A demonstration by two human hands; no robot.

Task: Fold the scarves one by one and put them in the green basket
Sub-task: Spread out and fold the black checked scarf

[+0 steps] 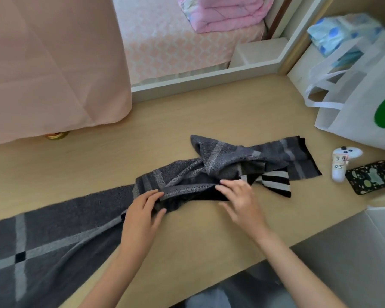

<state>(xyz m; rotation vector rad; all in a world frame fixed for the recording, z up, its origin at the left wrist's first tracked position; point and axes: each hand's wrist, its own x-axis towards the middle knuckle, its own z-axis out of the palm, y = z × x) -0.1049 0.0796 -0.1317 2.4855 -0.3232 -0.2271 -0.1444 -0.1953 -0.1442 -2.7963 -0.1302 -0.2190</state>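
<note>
Tabletop [187, 121]: pale wood, and it carries all the work. There is bare surface near the person to lay a fold flat.
Grey scarf [220, 156]: long, with lighter stripes. Its left run lies flat and trails off the frame edge. The middle and right part is twisted into a heap in the centre of the tabletop.
White bag [360, 107]: stands at the right edge, well apart from the scarf. It need not be moved.
Striped piece [276, 182]: black and white, poking out from under the right of the heap. I cannot tell whether it is a second scarf or this one's end.
Left hand [140, 216]: lies on the near edge where the flat run meets the heap. The fingers are on top and the thumb below, with cloth caught between them.
Right hand [240, 201]: its fingers [223, 185] are apart and nearly straight, with the tips pressing the same long fold. Nothing is gripped.
Green basket: not in view.
Step in hand (judged): untwisting the heap before any fold is made.
How to do it well:
- Anchor with the left hand and sweep the right hand outward along the fold, so the twist opens towards the free end.
- Free the striped piece first if it proves separate.
- Match the long edges and smooth out wrinkles before halving.
Risk: folding over the twist would give a lumpy bundle that springs open in the basket.
</note>
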